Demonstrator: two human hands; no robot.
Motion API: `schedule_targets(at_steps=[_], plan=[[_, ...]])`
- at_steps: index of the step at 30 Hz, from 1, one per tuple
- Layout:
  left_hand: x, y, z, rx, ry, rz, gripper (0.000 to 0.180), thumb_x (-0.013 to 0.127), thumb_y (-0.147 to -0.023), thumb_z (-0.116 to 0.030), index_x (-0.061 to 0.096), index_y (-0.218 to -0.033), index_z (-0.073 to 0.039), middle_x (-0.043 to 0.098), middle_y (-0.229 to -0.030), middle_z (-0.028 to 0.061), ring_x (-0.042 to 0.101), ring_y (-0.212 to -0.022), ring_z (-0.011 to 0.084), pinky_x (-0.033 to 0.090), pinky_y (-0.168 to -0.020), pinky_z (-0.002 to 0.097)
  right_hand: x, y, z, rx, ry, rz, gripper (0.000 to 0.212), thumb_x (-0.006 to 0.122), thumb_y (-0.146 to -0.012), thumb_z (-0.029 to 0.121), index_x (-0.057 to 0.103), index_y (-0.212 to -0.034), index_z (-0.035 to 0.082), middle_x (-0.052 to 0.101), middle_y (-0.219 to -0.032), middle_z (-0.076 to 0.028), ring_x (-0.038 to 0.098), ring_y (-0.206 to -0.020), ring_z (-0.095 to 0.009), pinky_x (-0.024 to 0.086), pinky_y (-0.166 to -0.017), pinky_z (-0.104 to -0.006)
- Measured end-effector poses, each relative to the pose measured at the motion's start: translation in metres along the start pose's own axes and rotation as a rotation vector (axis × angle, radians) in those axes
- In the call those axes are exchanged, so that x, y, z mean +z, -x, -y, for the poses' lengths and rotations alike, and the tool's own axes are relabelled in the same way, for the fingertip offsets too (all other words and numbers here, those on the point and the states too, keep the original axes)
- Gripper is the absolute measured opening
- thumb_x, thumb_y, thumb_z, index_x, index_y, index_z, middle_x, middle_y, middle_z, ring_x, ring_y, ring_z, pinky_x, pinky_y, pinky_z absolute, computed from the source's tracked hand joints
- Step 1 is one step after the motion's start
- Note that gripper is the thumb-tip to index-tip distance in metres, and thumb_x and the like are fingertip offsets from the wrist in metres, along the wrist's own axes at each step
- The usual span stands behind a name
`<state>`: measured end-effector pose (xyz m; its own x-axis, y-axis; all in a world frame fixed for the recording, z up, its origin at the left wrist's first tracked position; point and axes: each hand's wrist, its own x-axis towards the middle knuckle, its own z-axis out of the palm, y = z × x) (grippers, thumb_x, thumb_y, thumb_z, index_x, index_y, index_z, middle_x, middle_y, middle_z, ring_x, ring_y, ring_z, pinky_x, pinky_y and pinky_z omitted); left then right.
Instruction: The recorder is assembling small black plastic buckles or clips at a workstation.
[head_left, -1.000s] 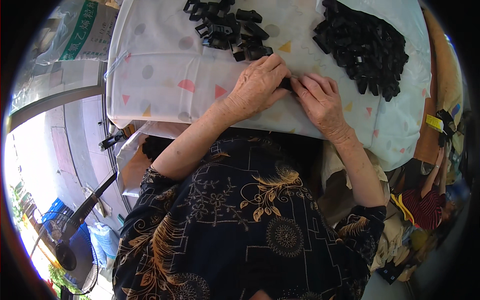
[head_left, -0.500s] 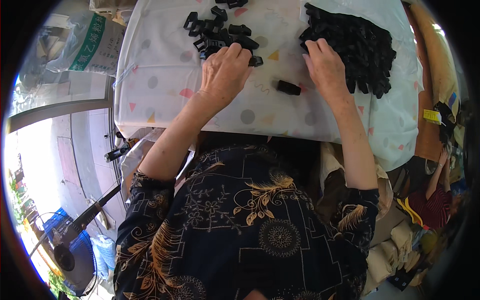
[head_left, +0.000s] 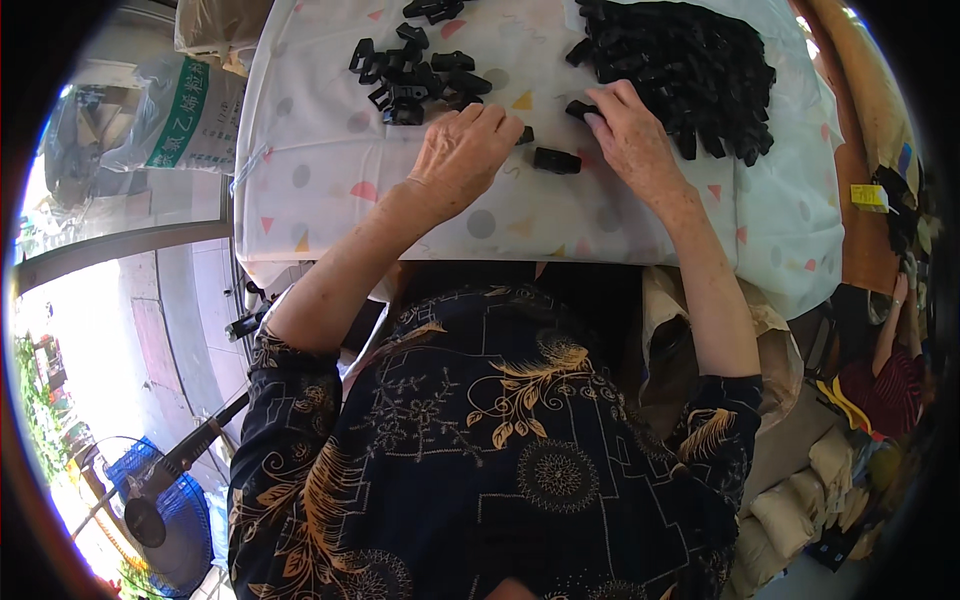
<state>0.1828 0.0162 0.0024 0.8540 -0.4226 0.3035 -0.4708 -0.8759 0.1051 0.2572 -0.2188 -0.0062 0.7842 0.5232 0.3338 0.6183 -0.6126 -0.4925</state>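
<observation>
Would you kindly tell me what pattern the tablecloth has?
White tablecloth with scattered pastel dots and small triangles; head view.

Grey-white plastic sack [head_left: 165, 115] with a green printed band lies left of the cloth-covered table [head_left: 330, 190], bulging, partly crumpled. Clear plastic bag [head_left: 215, 25] sits above it by the table's far left corner. Small yellow tag [head_left: 868, 196] hangs right of the table.

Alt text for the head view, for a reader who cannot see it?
Seen from above, a person's left hand and right hand rest on a patterned cloth among small black plastic parts: a loose cluster, a large heap, one single piece between.
</observation>
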Motion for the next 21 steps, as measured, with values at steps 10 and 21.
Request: schedule_targets(at_steps=[10, 21], plan=[[0.006, -0.023, 0.0, -0.14, 0.023, 0.209, 0.028, 0.063, -0.079, 0.004, 0.05, -0.103, -0.002, 0.056, -0.103, 0.0148, 0.068, -0.091, 0.0311, 0.056, -0.069, 0.0402, -0.001, 0.006, -0.01, -0.047, -0.059, 0.058, 0.032, 0.067, -0.088, 0.001, 0.061, -0.119, 0.001, 0.058, -0.1, -0.016, 0.063, -0.09, -0.035, 0.052, -0.078, -0.0398], [0.022, -0.034, -0.004, 0.003, 0.303, -0.04, 0.02, 0.061, -0.083, 0.001, 0.056, -0.1, -0.009, 0.059, -0.095, 0.0069, 0.066, -0.089, 0.0309, 0.055, -0.069, 0.0414, -0.001, 0.009, -0.001, 0.04, -0.072, -0.131, 0.032, 0.069, -0.085, 0.001, 0.061, -0.116, 0.0, 0.063, -0.1, -0.013, 0.065, -0.087, -0.031, 0.053, -0.077, -0.037]])
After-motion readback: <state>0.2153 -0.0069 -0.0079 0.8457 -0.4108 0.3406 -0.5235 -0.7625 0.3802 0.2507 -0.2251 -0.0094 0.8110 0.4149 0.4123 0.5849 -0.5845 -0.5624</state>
